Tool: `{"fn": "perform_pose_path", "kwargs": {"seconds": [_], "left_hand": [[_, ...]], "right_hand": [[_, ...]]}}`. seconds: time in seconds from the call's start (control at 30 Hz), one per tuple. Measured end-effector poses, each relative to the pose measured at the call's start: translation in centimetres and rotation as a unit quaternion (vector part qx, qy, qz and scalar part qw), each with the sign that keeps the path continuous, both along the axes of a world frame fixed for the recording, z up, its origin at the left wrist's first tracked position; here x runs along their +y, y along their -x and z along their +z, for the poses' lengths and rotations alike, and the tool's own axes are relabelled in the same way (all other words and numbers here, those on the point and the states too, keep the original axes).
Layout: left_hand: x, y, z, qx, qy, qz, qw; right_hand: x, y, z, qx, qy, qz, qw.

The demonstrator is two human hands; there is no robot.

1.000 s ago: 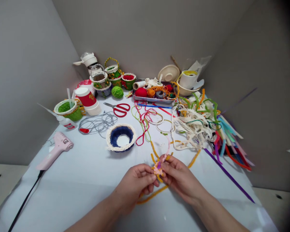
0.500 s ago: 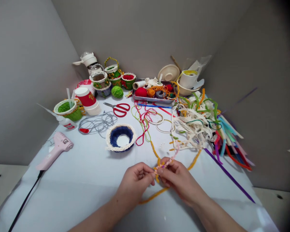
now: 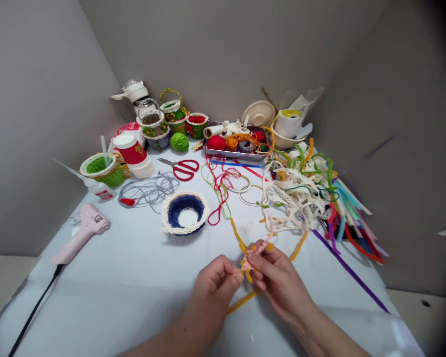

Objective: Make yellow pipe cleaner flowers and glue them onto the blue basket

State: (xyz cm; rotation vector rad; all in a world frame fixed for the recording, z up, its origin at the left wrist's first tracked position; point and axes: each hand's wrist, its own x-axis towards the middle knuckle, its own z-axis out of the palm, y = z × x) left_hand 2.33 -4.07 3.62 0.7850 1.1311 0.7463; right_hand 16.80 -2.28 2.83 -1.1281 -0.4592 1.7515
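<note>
Above the lower middle of the table, my right hand [image 3: 280, 277] is closed on a small twisted piece of pink pipe cleaner [image 3: 271, 228] and yellow pipe cleaner [image 3: 238, 235]. The pink tail sticks up past my right fingers, and the yellow lengths run out toward the back and front. My left hand [image 3: 216, 285] pinches the piece's left end between thumb and forefinger. What exactly lies in that pinch is partly hidden. Behind my left hand stands a navy bowl-shaped basket [image 3: 186, 214] with a white lace rim.
A pink glue gun [image 3: 83, 235] lies at left with its black cord. Red-handled scissors [image 3: 182, 168], grey cord [image 3: 150, 191] and a glue bottle [image 3: 99, 189] lie behind. A yarn tray [image 3: 236, 152] stands at the back; lace [image 3: 297, 193] and coloured pipe cleaners [image 3: 351, 210] heap at right.
Both hands have shifted slightly right. My left hand has turned, its thumb and forefinger now pinching the piece's lower left end. The pink tail stands more upright.
</note>
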Motion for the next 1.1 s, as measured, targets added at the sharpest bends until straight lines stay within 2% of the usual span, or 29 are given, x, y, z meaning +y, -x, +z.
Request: {"fn": "perform_pose_path", "kwargs": {"seconds": [0.13, 0.3, 0.43, 0.57, 0.67, 0.77, 0.83, 0.87, 0.93, 1.1], "left_hand": [[-0.1, 0.4, 0.2, -0.007, 0.028, -0.014, 0.999], [0.6, 0.7, 0.3, 0.028, 0.038, -0.028, 0.998], [1.1, 0.6, 0.0, 0.021, 0.032, -0.025, 0.999], [1.2, 0.6, -0.4, 0.036, 0.003, 0.004, 0.999], [1.3, 0.8, -0.8, 0.097, -0.04, 0.033, 0.994], [1.4, 1.3, -1.1, 0.173, -0.093, 0.043, 0.98], [1.5, 1.4, -1.1, 0.234, -0.161, 0.035, 0.958], [1.5, 1.5, -1.1, 0.263, -0.202, 0.027, 0.943], [1.4, 1.4, -1.1, 0.311, -0.276, 0.004, 0.909], [0.8, 1.1, -1.6, 0.362, -0.391, -0.056, 0.844]], "right_hand": [[0.0, -0.4, 0.2, 0.011, 0.01, 0.01, 1.0], [0.2, -0.4, -0.2, 0.021, 0.01, 0.024, 0.999], [0.1, -0.1, -0.8, -0.019, -0.038, 0.041, 0.998], [0.0, -0.3, -1.2, -0.091, -0.053, 0.107, 0.989], [-0.2, -0.6, -1.2, -0.25, -0.114, 0.114, 0.955], [-0.6, -0.8, -0.8, -0.422, -0.246, 0.042, 0.872], [-0.9, -0.8, -0.7, -0.465, -0.332, 0.033, 0.82], [-1.1, -0.7, -0.6, -0.469, -0.365, 0.041, 0.803], [-1.3, -0.6, -0.6, -0.467, -0.403, 0.061, 0.785], [-1.4, -0.5, -0.8, -0.476, -0.401, 0.059, 0.78]]}}
